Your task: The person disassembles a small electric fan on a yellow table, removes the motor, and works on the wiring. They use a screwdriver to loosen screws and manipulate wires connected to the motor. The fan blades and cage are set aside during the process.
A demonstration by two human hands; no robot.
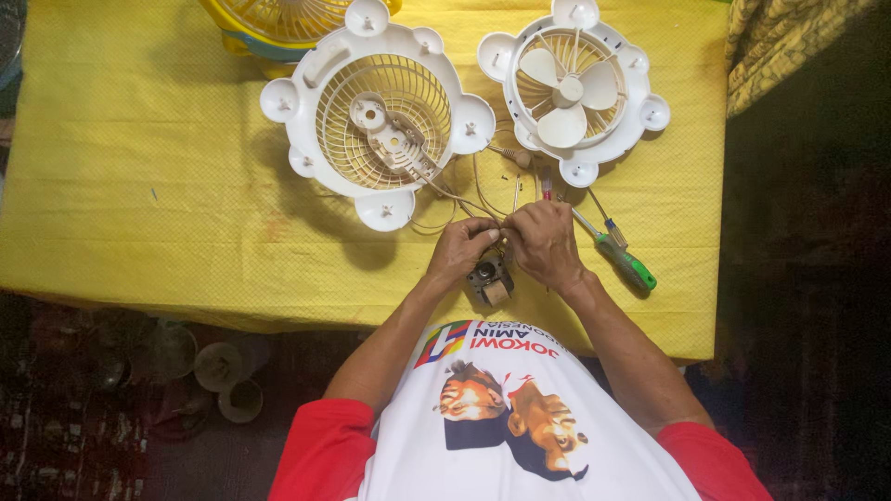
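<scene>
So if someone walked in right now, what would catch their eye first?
Probably the two white fan housings on the yellow tablecloth: the grille half with loose wires at centre, the half with the fan blades to its right. Below them, the left hand and right hand meet over a small motor, beside a green-handled screwdriver.

A yellow tablecloth [139,186] covers the table. At its far edge stands a yellow fan [278,23], partly cut off. Just in front of that lies a white fan housing [306,83] with a beige grille. To the right of the housing lies a second white housing with three blades [568,88]. Near this one's front edge lies a green-handled screwdriver [626,263].
</scene>
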